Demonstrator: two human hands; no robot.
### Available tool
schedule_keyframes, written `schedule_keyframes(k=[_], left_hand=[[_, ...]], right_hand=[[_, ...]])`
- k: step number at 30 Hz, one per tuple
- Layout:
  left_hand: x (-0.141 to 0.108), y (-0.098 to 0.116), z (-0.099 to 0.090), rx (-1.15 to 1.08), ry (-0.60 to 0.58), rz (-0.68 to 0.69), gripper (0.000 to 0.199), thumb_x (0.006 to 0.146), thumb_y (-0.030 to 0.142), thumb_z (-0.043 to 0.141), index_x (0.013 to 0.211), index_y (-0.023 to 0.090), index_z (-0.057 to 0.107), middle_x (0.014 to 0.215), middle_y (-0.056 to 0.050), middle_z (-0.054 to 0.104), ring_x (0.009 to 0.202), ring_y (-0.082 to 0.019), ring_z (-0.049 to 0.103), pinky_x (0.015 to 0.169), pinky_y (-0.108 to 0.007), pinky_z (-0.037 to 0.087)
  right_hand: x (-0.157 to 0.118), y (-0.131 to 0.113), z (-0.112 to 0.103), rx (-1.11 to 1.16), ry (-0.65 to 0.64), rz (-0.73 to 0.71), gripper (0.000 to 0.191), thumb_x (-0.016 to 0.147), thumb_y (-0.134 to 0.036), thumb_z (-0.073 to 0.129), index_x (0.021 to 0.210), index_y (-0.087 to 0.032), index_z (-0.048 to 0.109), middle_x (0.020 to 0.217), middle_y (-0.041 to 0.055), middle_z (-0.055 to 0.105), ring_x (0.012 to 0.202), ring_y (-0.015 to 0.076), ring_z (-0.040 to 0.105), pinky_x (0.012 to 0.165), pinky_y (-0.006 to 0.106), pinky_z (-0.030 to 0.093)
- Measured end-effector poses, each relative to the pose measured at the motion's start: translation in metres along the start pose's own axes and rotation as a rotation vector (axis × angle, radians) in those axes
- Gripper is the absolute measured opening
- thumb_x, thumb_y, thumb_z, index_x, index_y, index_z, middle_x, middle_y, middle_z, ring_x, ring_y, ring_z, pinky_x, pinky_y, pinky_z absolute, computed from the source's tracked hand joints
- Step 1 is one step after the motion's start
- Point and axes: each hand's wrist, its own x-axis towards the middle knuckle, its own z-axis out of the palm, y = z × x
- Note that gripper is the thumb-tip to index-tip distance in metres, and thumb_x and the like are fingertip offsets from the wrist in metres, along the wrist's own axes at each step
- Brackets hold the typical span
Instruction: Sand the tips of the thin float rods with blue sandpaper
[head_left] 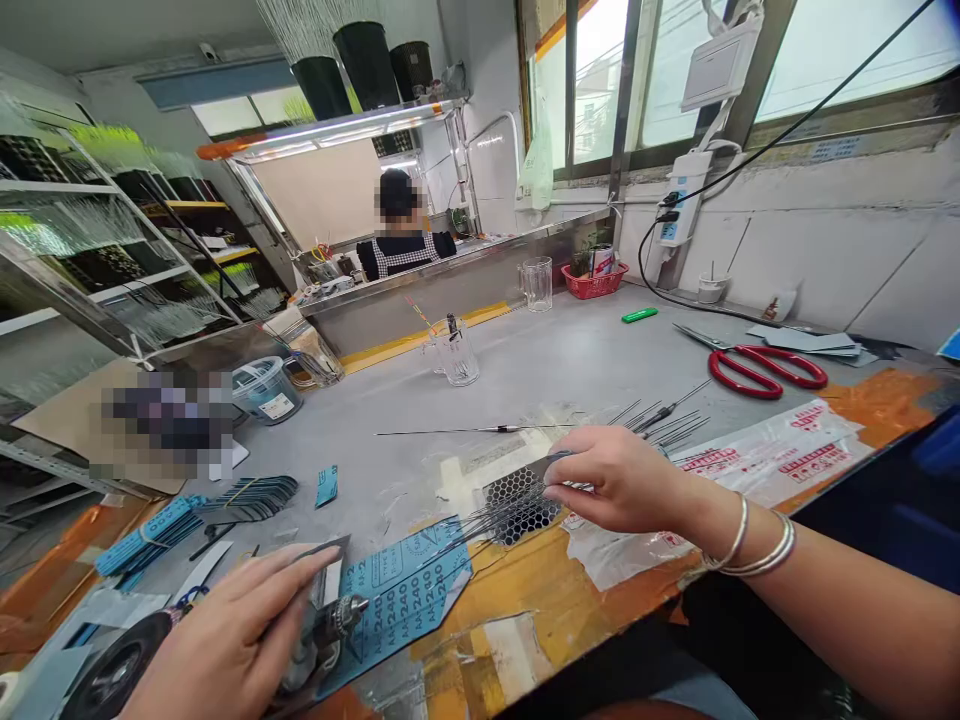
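Note:
My left hand [244, 620] is at the lower left, its fingers closed around a small dark tool with a metal chuck [346, 612]. A thin rod runs from the chuck over blue AA-240 sandpaper [409, 600] toward the right. My right hand [619, 478] pinches a small dark piece, perhaps folded sandpaper, between thumb and fingers. Beneath its fingertips, thin dark rods [499, 512] cross a black honeycomb mesh [525, 500]. Another long thin rod with a thicker middle [504, 429] lies behind them, and more rods [679, 428] rest beyond my right hand.
Red-handled scissors [765, 368] and a green object [639, 315] lie at right. Behind stand glass mugs [456, 355], a red basket [594, 282] and a bucket [268, 392]. Sandpaper bundles [150, 530] lie left. A person [405, 240] sits beyond the partition.

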Motion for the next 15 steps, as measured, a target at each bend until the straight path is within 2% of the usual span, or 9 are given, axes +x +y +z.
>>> schedule_keyframes(k=[3,7,15], left_hand=[[-0.001,-0.003,0.008,0.1,-0.19,0.09,0.04,0.076,0.059,0.062,0.107,0.035,0.072,0.107,-0.001,0.074,0.1,-0.026,0.07,0.087,-0.038,0.058],[-0.001,-0.002,0.015,0.105,-0.4,0.053,0.034,0.082,0.057,0.056,0.101,0.035,0.072,0.104,0.0,0.074,0.098,-0.023,0.069,0.086,-0.035,0.058],[0.001,0.003,0.014,0.06,-0.418,-0.003,0.031,0.079,0.053,0.058,0.097,0.032,0.073,0.1,-0.001,0.075,0.095,-0.023,0.069,0.086,-0.032,0.056]], right_hand=[[0.001,0.001,0.0,0.002,0.002,-0.001,0.024,0.09,-0.028,0.054,0.077,-0.018,0.071,0.069,0.0036,0.059,0.066,0.0139,0.053,0.063,0.026,0.037],[0.001,0.0,0.001,0.013,0.009,-0.001,0.024,0.09,-0.029,0.054,0.078,-0.018,0.071,0.07,0.0039,0.06,0.068,0.0144,0.055,0.065,0.027,0.039],[-0.001,0.001,0.014,0.054,-0.015,0.035,0.023,0.089,-0.03,0.055,0.077,-0.018,0.071,0.066,0.0026,0.058,0.065,0.0138,0.053,0.062,0.026,0.036]])
